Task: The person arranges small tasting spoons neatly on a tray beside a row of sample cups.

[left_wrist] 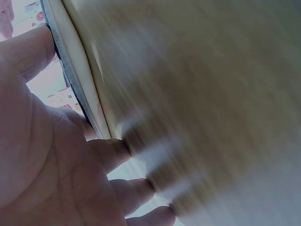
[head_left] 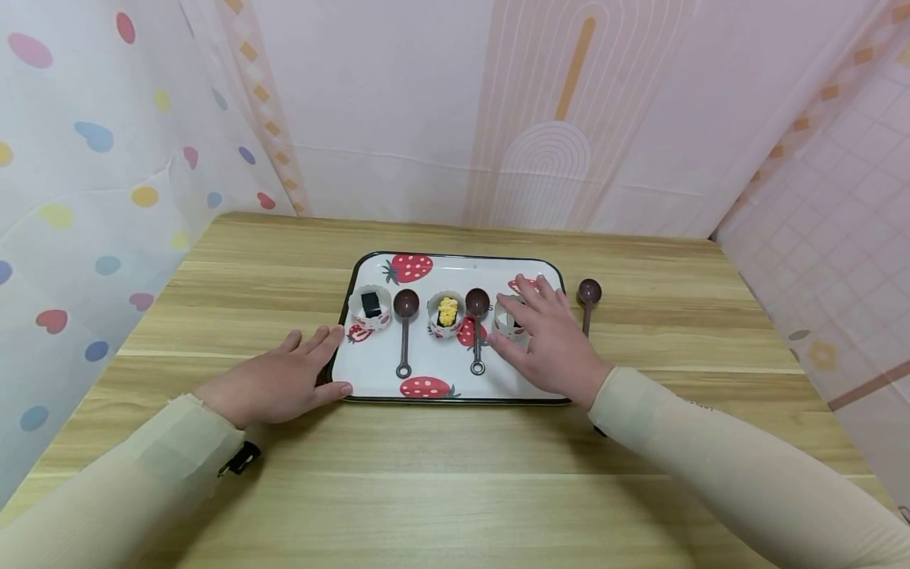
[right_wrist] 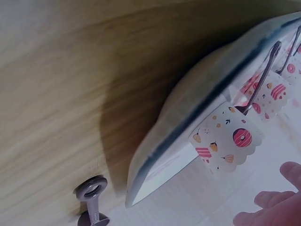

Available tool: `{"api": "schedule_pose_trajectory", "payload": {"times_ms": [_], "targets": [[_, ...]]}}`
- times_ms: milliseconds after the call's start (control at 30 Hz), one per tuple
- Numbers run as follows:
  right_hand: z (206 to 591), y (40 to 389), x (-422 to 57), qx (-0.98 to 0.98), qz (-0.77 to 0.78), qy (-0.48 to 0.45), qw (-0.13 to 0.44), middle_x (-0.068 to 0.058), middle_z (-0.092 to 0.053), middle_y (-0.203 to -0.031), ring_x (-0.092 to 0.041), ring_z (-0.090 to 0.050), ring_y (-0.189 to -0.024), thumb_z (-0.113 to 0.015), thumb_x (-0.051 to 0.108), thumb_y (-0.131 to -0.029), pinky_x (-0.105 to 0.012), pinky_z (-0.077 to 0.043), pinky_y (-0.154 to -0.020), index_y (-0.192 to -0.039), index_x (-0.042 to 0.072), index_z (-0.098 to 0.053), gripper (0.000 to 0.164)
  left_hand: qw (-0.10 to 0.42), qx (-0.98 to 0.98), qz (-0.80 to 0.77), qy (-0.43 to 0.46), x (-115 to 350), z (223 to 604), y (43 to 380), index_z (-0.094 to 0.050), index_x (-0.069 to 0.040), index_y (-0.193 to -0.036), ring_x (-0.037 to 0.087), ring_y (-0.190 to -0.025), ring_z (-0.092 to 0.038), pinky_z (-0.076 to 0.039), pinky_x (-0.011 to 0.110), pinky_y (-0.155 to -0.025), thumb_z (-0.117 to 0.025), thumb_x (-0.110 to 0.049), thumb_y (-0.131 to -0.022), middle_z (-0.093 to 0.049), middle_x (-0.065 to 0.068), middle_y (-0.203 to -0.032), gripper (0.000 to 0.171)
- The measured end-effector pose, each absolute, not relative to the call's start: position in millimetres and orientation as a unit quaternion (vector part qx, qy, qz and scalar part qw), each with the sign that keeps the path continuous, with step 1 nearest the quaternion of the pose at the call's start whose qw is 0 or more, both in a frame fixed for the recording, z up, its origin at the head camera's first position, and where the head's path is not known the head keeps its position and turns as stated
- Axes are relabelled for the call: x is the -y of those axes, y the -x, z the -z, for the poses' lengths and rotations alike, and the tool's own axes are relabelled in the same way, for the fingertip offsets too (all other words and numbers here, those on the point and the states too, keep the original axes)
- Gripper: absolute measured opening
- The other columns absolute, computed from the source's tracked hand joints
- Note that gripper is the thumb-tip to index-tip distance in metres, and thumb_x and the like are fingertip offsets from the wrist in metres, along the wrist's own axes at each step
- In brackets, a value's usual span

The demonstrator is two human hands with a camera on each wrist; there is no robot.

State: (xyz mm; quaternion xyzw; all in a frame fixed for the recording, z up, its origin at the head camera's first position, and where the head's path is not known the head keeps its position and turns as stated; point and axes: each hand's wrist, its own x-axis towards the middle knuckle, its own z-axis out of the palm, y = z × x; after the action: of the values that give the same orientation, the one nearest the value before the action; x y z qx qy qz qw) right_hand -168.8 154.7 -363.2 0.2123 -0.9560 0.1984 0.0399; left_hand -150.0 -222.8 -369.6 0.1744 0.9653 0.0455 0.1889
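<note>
A white strawberry-print tray [head_left: 371,365] with a dark rim lies on the wooden table. On it stand paper cups in a row: the left cup [head_left: 372,319] holds a black-wrapped piece, and the middle cup [head_left: 445,330] has a yellow-topped one. My left hand [head_left: 284,379] rests at the tray's left edge, fingers straight and thumb over the rim. Over the right paper cup [right_wrist: 228,141] is my right hand [head_left: 550,340], fingers spread and partly covering it in the head view. In the right wrist view those fingertips are apart from the cup.
Two brown measuring spoons lie between the cups, a left spoon [head_left: 406,332] and a right spoon [head_left: 477,328]. A third spoon [head_left: 588,300] is on the table, right of the tray. Patterned cloth [head_left: 398,111] hangs behind the table and along both sides.
</note>
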Motion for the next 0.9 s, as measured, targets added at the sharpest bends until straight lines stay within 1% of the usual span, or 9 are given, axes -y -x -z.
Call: {"api": "schedule_pose_trajectory", "payload": {"times_ms": [300,533,900], "targets": [[364.0,170.6,-157.8,0.960,-0.187,-0.205,0.024,-0.019,-0.026,-0.174,-0.047,-0.011,-0.163,-0.057,0.057,-0.103,-0.066,-0.008,-0.131,-0.159,0.014,-0.048,0.072,0.187,-0.965,-0.050,-0.174,222.8,369.4,149.6,-0.018,-0.001,-0.168,0.069,-0.149,-0.021,-0.034,0.073,-0.117,-0.048,-0.070,-0.103,-0.023,0.031,-0.170,0.099],[363.4,171.3,-159.3,0.964,-0.163,-0.207,0.026,-0.021,-0.026,-0.173,-0.050,-0.012,-0.162,-0.060,0.061,-0.099,-0.071,-0.011,-0.128,-0.161,0.014,-0.046,0.079,0.183,-0.966,-0.050,-0.177,223.0,369.5,149.6,-0.019,-0.001,-0.167,0.069,-0.148,-0.022,-0.035,0.074,-0.116,-0.048,-0.069,-0.103,-0.024,0.032,-0.170,0.099],[362.3,171.9,-161.0,0.974,-0.132,-0.185,0.003,-0.018,-0.017,-0.176,-0.049,-0.003,-0.163,-0.059,0.069,-0.096,-0.073,-0.008,-0.127,-0.165,0.019,-0.037,0.089,0.191,-0.965,-0.050,-0.174,222.9,369.8,150.0,-0.018,-0.002,-0.168,0.069,-0.148,-0.021,-0.035,0.074,-0.116,-0.047,-0.071,-0.102,-0.023,0.031,-0.170,0.100]]}}
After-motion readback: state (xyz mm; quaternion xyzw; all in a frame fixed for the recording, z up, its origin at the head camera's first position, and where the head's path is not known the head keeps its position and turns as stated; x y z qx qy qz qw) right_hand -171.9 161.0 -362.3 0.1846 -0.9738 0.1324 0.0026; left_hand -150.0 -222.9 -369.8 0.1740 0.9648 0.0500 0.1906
